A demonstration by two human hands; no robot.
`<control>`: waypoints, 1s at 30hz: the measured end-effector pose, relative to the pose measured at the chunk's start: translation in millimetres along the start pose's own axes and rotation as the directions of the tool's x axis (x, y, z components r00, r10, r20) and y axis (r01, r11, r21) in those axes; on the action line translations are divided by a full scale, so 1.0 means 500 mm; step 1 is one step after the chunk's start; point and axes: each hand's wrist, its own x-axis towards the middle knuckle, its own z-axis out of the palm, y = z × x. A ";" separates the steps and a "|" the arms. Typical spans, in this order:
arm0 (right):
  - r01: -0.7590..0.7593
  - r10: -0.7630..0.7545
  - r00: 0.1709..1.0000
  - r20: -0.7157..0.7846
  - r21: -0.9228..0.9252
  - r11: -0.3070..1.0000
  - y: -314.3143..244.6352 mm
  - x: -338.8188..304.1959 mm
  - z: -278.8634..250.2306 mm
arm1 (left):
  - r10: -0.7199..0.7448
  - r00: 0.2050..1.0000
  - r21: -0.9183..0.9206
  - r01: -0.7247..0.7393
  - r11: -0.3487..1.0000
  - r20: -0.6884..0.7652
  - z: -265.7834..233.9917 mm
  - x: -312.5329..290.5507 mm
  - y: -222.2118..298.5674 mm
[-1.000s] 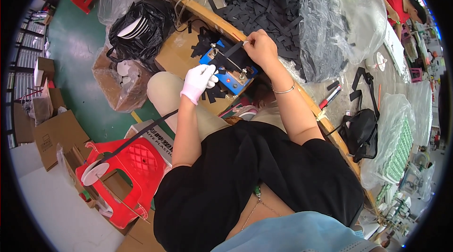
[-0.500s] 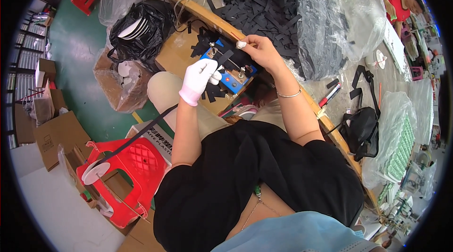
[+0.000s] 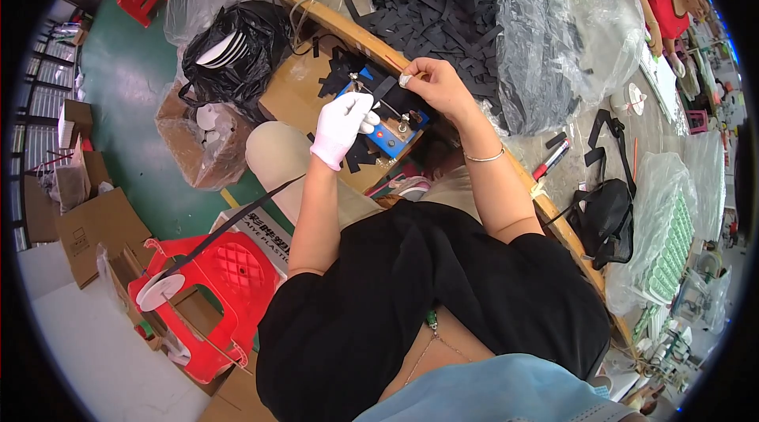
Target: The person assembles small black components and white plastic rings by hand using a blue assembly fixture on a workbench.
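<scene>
In my white-gloved left hand (image 3: 345, 123), closed, is a black strap (image 3: 229, 224) that runs back across my thigh to a white reel (image 3: 160, 291) beside the red stool. That hand is over the near left side of a blue box-shaped device (image 3: 387, 137) with metal posts and a thin rod on top. A short dark length of strap (image 3: 385, 89) lies across the device ahead of the glove. My right hand (image 3: 433, 86) is pinched just past the device's far side, with white wrapping at a fingertip. Whatever is between those fingertips is too small to make out.
Cut black strips (image 3: 435, 11) form a large pile on the table beyond its wooden edge (image 3: 356, 26). Plastic sheeting (image 3: 545, 50) covers part of them. A marker (image 3: 551, 161) and a black bag (image 3: 607, 220) lie rightward. The red stool (image 3: 237, 264) stands left; another person (image 3: 668, 15) works far right.
My gloved left hand has shifted slightly right and toward the device, drawing the strap along. My right hand has barely moved. The other person's posture has changed.
</scene>
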 end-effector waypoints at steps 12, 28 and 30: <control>-0.020 -0.334 0.723 -0.604 -0.502 0.865 -0.035 -0.018 -0.064 | 0.113 0.993 -0.053 -0.112 0.992 0.015 -0.001 -0.009 0.001; -0.070 0.062 0.996 0.058 0.144 0.987 -0.015 -0.028 0.002 | 0.064 0.997 0.011 -0.065 0.998 0.044 0.003 -0.009 -0.016; -0.060 0.054 0.997 0.054 0.103 0.993 -0.006 -0.022 0.002 | 0.051 0.998 0.020 -0.052 0.998 0.030 0.000 -0.011 -0.015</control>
